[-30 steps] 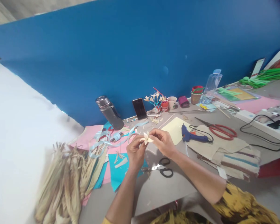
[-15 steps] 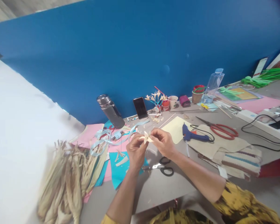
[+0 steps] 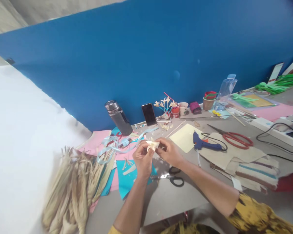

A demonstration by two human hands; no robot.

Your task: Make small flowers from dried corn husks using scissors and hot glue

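Between my two hands is a small cream-coloured husk flower [image 3: 152,145] with pointed petals, held up over the table. My left hand [image 3: 143,158] pinches it from the left and below, thumb up against the petals. Closed at the flower's right side, my right hand [image 3: 169,152] has its fingertips on a petal. Below them lie black-handled scissors [image 3: 171,177], partly over a blue sheet [image 3: 124,183] with husk scraps. To the right of my hands rests a blue glue gun [image 3: 205,143] on pale fabric.
Dried corn husks [image 3: 70,191] hang in a bundle at the left. A thermos [image 3: 119,118], a propped phone [image 3: 148,114], a vase of finished husk flowers [image 3: 166,109] and a paper cup [image 3: 183,108] line the blue wall. Red-handled scissors [image 3: 238,139] and a power strip [image 3: 278,130] lie right.
The flower has turned a little in my fingers, and my right fingers have curled in more. The whole view has shifted slightly, with the table things appearing further right.
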